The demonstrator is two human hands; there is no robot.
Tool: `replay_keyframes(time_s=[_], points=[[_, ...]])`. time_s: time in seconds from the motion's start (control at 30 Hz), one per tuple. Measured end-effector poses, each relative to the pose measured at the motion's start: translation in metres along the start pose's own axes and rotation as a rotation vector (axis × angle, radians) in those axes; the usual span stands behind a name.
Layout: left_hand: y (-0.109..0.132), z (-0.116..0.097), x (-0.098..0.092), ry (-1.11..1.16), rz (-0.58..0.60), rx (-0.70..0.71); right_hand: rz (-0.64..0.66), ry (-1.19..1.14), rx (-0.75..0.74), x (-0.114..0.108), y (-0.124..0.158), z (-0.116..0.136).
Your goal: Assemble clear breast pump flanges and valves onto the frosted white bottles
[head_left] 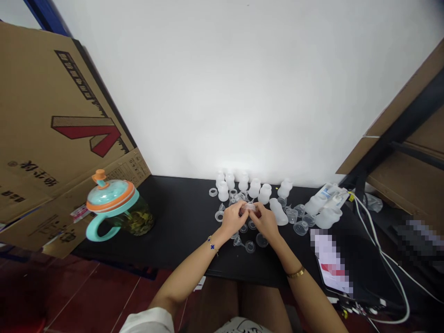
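My left hand (233,219) and my right hand (265,221) meet over the black table (180,222), fingers pinched together on a small clear plastic part (249,207) held between them. Several white translucent bottles (243,184) stand in a row just beyond my hands, near the wall. Clear rings and caps (250,246) lie scattered on the table under and around my hands. One bottle (278,212) lies on its side right of my right hand. A beaded bracelet is on my left wrist, a gold bangle on my right.
A teal and orange lidded jug (114,206) with greenish contents stands at the table's left. A big cardboard box (52,138) leans at far left. More bottles and a white cable (374,231) lie at right, beside a phone (333,270) and a dark shelf frame.
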State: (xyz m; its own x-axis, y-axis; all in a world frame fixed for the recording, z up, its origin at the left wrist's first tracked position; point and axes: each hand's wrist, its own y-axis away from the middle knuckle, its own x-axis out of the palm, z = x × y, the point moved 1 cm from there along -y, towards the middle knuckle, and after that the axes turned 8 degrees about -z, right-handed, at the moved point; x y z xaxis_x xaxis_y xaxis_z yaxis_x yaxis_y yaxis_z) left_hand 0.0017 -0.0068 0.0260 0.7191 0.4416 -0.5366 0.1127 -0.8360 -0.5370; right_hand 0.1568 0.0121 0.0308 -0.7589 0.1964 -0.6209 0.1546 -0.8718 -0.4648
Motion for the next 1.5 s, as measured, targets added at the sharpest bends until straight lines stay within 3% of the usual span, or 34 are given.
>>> replay_keyframes(time_s=[1.5], points=[[-0.0001,0.0021,0.0006,-0.005,0.015,-0.008,0.001,0.080,-0.026,0.0062,-0.0008,-0.0080]])
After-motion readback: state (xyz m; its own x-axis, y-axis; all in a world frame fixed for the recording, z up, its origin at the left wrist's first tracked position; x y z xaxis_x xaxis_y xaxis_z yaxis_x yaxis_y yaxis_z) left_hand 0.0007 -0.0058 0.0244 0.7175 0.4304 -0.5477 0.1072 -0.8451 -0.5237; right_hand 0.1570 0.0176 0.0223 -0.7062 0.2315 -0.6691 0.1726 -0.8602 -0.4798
